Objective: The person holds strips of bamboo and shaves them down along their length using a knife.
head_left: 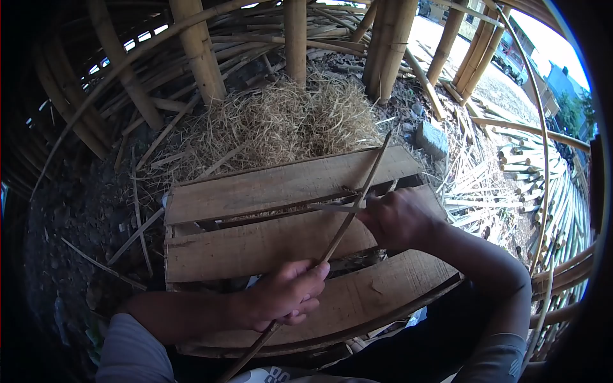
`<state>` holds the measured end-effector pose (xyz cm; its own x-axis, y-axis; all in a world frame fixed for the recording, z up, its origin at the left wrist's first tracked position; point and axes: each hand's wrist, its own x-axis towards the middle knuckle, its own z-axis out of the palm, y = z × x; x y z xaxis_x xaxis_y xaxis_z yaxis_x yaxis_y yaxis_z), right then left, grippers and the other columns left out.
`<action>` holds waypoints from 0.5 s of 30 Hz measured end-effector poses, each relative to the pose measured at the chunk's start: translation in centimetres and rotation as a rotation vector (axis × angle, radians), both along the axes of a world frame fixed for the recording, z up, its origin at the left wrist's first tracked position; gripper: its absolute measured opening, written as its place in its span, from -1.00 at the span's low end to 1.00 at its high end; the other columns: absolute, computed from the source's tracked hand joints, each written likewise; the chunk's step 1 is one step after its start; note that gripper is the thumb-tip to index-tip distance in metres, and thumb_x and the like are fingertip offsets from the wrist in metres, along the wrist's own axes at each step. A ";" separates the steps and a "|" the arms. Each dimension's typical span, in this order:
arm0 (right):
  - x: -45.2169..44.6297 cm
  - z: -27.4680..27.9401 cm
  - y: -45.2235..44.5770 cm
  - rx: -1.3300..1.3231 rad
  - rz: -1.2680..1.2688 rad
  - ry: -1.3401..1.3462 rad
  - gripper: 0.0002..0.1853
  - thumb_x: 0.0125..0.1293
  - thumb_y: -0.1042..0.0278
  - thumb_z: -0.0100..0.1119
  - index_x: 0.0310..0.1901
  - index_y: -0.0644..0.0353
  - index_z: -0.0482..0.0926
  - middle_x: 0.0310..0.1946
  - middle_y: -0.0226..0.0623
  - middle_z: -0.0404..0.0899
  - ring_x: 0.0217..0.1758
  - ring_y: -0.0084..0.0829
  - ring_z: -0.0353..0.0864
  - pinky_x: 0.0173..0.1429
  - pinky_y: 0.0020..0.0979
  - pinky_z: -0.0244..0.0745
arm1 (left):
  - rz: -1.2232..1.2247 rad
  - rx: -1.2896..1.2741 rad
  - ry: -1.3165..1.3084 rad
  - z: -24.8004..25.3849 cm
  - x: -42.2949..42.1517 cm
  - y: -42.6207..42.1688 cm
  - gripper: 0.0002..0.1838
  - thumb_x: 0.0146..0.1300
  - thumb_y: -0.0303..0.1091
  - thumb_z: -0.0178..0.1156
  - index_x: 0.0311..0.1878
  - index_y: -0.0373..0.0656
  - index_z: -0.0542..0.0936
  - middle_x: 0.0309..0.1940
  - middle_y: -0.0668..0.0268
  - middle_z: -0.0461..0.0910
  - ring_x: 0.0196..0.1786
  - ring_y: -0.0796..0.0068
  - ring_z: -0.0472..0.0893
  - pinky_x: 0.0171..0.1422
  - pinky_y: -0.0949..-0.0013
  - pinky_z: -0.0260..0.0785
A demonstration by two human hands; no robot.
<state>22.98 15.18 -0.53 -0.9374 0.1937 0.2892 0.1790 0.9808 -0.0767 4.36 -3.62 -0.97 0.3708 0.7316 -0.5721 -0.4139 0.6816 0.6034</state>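
My left hand is closed around a long, thin bamboo strip. The strip slants from below my lap up to the far side of the slatted wooden table. In my right hand is a knife, its handle hidden in my fist. The narrow blade points left and crosses the strip above my left hand; whether its edge bites into the strip, I cannot tell. Both hands are above the table's planks.
Beyond the table lies a heap of pale shavings, with a grey block to its right. Bamboo posts stand behind. Cut bamboo poles are piled at right. A long curved strip rises on the right side.
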 end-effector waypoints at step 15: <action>0.8 0.0 5.8 -0.046 -0.220 -0.115 -0.66 0.38 0.19 0.10 -0.51 0.19 0.53 -0.74 -0.18 0.48 -0.63 -0.09 0.58 -0.52 -0.15 0.46 | -0.009 -0.029 -0.023 0.1 -0.6 -0.1 -0.75 0.53 -0.07 -0.08 -0.14 -0.04 0.30 -0.59 0.55 0.19 -0.68 0.80 0.14 -0.70 0.66 -0.04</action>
